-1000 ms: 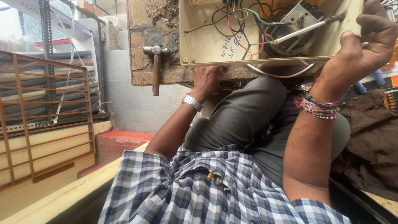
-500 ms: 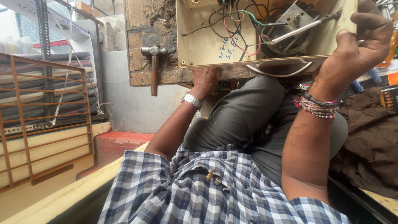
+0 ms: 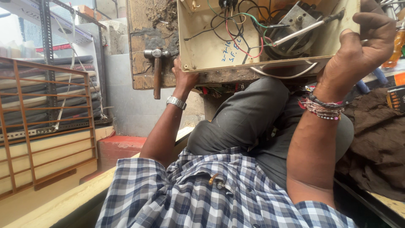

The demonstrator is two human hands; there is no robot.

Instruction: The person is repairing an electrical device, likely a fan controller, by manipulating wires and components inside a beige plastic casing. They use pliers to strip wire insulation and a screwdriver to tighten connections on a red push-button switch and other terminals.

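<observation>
Right, both hands steady the open cream casing of coloured wires (image 3: pixel 257 38): left hand (image 3: pixel 184 78) gripping its lower corner, right hand (image 3: pixel 365 38) clamped round the edge, so I'd say inspection comes before reaching for the hammer (image 3: pixel 157 69).

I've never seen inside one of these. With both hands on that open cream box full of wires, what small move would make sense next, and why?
Probably steady the cream box flat on the wooden board before touching any wires. The left hand grips its lower corner and the right hand its far edge, so neither hand is free, and the hammer lies apart from both.
</observation>
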